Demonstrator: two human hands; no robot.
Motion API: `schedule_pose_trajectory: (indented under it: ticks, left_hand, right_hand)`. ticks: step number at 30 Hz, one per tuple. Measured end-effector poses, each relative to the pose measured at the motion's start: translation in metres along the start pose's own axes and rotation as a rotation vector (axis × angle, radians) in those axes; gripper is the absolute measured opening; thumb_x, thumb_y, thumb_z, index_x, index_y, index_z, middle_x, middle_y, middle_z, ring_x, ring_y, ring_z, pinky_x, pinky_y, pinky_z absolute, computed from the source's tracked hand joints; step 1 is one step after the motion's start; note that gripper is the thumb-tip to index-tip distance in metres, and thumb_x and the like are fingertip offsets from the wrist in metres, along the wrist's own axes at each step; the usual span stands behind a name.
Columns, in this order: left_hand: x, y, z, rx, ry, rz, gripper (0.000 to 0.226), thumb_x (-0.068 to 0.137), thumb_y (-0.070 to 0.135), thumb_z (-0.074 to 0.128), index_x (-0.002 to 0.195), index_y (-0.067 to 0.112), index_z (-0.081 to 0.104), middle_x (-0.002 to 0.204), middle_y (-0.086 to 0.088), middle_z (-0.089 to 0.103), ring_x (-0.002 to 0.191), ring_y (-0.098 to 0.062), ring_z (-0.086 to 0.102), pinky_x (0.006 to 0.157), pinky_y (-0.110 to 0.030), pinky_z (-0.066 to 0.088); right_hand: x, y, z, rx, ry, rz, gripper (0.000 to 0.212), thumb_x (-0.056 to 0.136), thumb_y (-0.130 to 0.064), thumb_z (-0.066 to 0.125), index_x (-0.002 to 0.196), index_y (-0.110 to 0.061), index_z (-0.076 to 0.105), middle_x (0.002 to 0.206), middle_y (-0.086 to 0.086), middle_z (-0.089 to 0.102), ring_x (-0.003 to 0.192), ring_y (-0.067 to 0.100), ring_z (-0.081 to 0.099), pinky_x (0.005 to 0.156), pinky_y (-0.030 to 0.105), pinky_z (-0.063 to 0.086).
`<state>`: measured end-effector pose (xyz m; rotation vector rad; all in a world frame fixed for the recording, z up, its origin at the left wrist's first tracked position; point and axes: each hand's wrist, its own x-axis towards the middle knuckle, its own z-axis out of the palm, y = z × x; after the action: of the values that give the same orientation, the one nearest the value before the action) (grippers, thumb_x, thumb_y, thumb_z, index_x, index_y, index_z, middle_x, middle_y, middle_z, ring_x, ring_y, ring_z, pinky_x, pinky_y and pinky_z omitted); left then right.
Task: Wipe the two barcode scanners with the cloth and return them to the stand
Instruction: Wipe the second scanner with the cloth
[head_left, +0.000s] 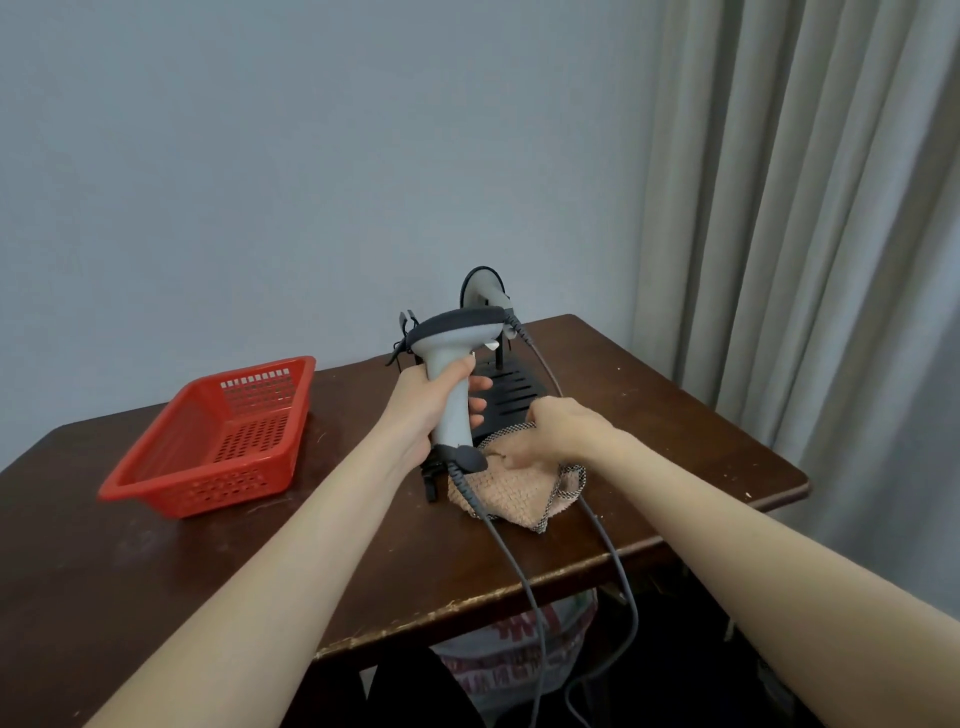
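My left hand (431, 402) grips the handle of a grey barcode scanner (453, 340) and holds it upright above the table, head pointing right. Its grey cable (511, 551) trails down over the table's front edge. My right hand (563, 428) is closed on a peach waffle cloth (511, 493) that lies on the table just right of the scanner's base. A second grey scanner (488, 291) sits on the black stand (511, 395) behind, partly hidden by the held one.
A red plastic basket (218, 441) stands on the left of the dark wooden table (156, 571). A second cable (615, 561) runs off the front edge. Curtains hang at right. A patterned bag (519, 654) lies under the table.
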<state>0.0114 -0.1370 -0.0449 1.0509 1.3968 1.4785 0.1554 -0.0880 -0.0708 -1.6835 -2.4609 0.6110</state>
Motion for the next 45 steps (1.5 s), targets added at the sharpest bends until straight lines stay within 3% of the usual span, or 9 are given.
schedule_pose_trajectory:
  ticks: [2, 4, 7, 15, 23, 29, 34, 41, 45]
  left_hand:
    - [0.000, -0.001, -0.002, -0.021, -0.004, -0.018, 0.012, 0.088, 0.022, 0.062, 0.092, 0.011, 0.062, 0.078, -0.006, 0.073, 0.052, -0.012, 0.058, 0.052, -0.027, 0.055]
    - [0.001, -0.002, -0.004, -0.042, -0.001, -0.041, 0.014, 0.088, 0.023, 0.063, 0.093, 0.010, 0.062, 0.079, -0.005, 0.074, 0.051, -0.011, 0.058, 0.051, -0.025, 0.054]
    - [0.004, -0.001, -0.004, -0.085, -0.006, -0.082, 0.014, 0.089, 0.022, 0.062, 0.095, 0.009, 0.061, 0.082, -0.007, 0.074, 0.051, -0.012, 0.059, 0.049, -0.025, 0.053]
    - [0.010, 0.001, 0.004, -0.154, -0.003, -0.115, 0.021, 0.085, 0.021, 0.067, 0.090, 0.001, 0.063, 0.080, -0.013, 0.069, 0.059, -0.019, 0.067, 0.057, -0.031, 0.059]
    - [0.013, 0.001, 0.012, -0.158, -0.011, -0.122, 0.022, 0.085, 0.020, 0.067, 0.089, -0.001, 0.062, 0.079, -0.013, 0.066, 0.056, -0.017, 0.067, 0.058, -0.033, 0.060]
    - [0.016, -0.002, 0.010, -0.140, -0.031, -0.138, 0.025, 0.085, 0.021, 0.066, 0.090, -0.003, 0.063, 0.077, -0.013, 0.068, 0.057, -0.017, 0.068, 0.053, -0.029, 0.058]
    - [0.017, -0.004, 0.008, -0.146, -0.026, -0.145, 0.027, 0.085, 0.022, 0.066, 0.093, -0.003, 0.063, 0.079, -0.013, 0.068, 0.057, -0.016, 0.068, 0.053, -0.028, 0.058]
    - [0.016, -0.007, 0.007, -0.145, -0.031, -0.157, 0.025, 0.085, 0.022, 0.066, 0.092, -0.002, 0.063, 0.077, -0.012, 0.068, 0.057, -0.016, 0.067, 0.054, -0.029, 0.058]
    - [0.015, -0.007, 0.004, -0.168, -0.052, -0.194, 0.025, 0.086, 0.022, 0.065, 0.094, -0.001, 0.063, 0.074, -0.010, 0.069, 0.056, -0.017, 0.067, 0.053, -0.029, 0.058]
  right_hand:
    - [0.004, 0.005, 0.003, 0.066, 0.020, -0.003, 0.025, 0.079, -0.033, 0.072, 0.083, -0.013, 0.056, 0.080, 0.001, 0.054, 0.072, 0.019, 0.056, 0.062, 0.028, 0.047]
    - [0.009, 0.009, -0.003, 0.262, 0.005, -0.021, 0.030, 0.081, -0.024, 0.070, 0.063, -0.013, 0.048, 0.063, 0.002, 0.045, 0.054, 0.016, 0.043, 0.048, 0.024, 0.038]
    - [0.006, 0.011, -0.018, 0.652, 0.008, -0.002, 0.028, 0.083, -0.023, 0.069, 0.065, -0.011, 0.050, 0.059, 0.002, 0.041, 0.048, 0.012, 0.039, 0.037, 0.017, 0.032]
    - [0.014, 0.026, -0.032, 1.239, 0.144, -0.034, 0.013, 0.087, -0.020, 0.069, 0.078, -0.012, 0.065, 0.073, 0.004, 0.063, 0.067, 0.016, 0.060, 0.065, 0.028, 0.050]
    - [0.016, 0.026, -0.039, 1.025, 0.215, -0.107, 0.023, 0.095, -0.022, 0.058, 0.096, 0.000, 0.067, 0.086, 0.010, 0.068, 0.081, 0.019, 0.064, 0.080, 0.034, 0.052]
    - [0.017, 0.025, -0.037, 1.142, 0.127, -0.041, 0.019, 0.101, -0.022, 0.046, 0.091, -0.015, 0.061, 0.078, 0.001, 0.062, 0.070, 0.013, 0.057, 0.061, 0.025, 0.047]
    - [0.016, 0.029, -0.035, 1.070, 0.166, -0.066, 0.021, 0.099, -0.022, 0.051, 0.090, -0.007, 0.063, 0.068, 0.002, 0.057, 0.052, 0.005, 0.055, 0.046, 0.020, 0.043]
    - [0.017, 0.026, -0.036, 1.007, 0.240, -0.062, 0.023, 0.098, -0.023, 0.051, 0.080, -0.008, 0.056, 0.078, 0.005, 0.056, 0.070, 0.013, 0.054, 0.062, 0.024, 0.041]
    - [0.019, 0.027, -0.039, 1.284, 0.272, 0.018, 0.024, 0.098, -0.018, 0.052, 0.101, 0.003, 0.063, 0.089, 0.008, 0.060, 0.076, 0.016, 0.059, 0.067, 0.027, 0.047]
